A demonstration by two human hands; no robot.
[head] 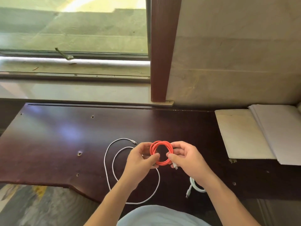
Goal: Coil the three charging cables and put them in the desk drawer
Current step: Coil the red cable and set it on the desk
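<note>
Our left hand (140, 158) and right hand (187, 158) are both closed on the red cable (161, 154), which we hold up above the counter as a round coil of several loops. Our left thumb and fingers pinch the coil's left side; our right thumb and fingers pinch its right side, and a pale plug sticks out just below the right thumb.

From there we go by size. The dark wooden counter (65, 137) spans the whole width under a window (73, 30), with small screw holes dotted over its surface. At its far right lies a stack of white paper (280, 132), with a cream board (242, 134) just beside it on the left. The long white cable (109, 160) lies uncoiled on the counter in 2 loose loops, partly under our left forearm, 1 plug end resting near our left hand. The short white cable (193, 185) sits in a small bundle on the counter, partly hidden beneath our right wrist, its plug pointing toward the near edge.

We cannot see a drawer.
</note>
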